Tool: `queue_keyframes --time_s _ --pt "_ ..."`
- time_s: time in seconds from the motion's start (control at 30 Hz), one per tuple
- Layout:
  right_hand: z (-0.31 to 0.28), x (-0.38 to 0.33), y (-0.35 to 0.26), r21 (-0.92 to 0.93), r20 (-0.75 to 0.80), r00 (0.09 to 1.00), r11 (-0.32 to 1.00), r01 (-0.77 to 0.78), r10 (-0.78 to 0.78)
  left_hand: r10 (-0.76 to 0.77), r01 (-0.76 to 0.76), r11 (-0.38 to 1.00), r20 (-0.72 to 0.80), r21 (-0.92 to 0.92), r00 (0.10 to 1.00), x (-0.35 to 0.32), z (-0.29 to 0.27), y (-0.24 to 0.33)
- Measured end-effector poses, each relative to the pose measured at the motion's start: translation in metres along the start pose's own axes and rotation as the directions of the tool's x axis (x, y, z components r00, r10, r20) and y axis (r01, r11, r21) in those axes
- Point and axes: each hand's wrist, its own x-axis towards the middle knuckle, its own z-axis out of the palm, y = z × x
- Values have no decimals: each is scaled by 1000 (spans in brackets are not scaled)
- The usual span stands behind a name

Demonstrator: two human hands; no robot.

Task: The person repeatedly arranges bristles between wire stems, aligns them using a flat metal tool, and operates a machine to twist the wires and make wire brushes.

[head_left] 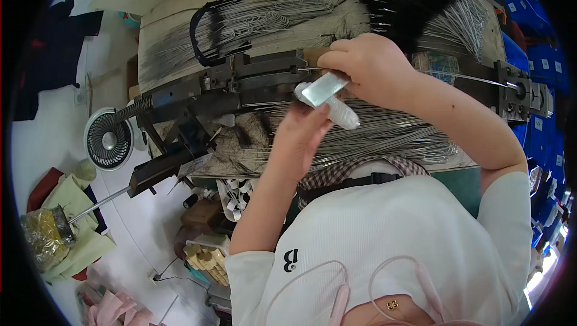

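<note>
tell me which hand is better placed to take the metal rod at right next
Likely the right: the right hand is nearer the metal rod, while the left hand is lower and farther left, at the silvery strip.

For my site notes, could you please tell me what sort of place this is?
Probably a metalworking workshop, judging by the metal wires, the long dark machine and the blue storage bins.

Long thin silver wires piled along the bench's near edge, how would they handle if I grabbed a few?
The long thin silver wires would probably flex springily rather than flop, since they lie nearly straight. Each is likely light, being slender. Lifting a few might drag others, as they overlap.
</note>
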Motion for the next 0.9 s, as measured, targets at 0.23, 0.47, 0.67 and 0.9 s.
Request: queue_keyframes --time_s 0.23,0.47,0.67,0.9 --pt "-2 5 1 -111 145 989 992 56 -40 112 -132 768 71 626 991 27 -30 -35" --pt "9 -14 -18 -223 107 959 933 281 -263 346 -338 854 55 396 937 47 -58 -58" --pt "48 -29 -33 31 227 973 998 -46 38 194 -194 563 100 803 976 40 -58 -34" --pt "5 -46 -12 -20 331 944 1000 21 -13 -168 248 937 -303 248 938 -19 -133 -1"
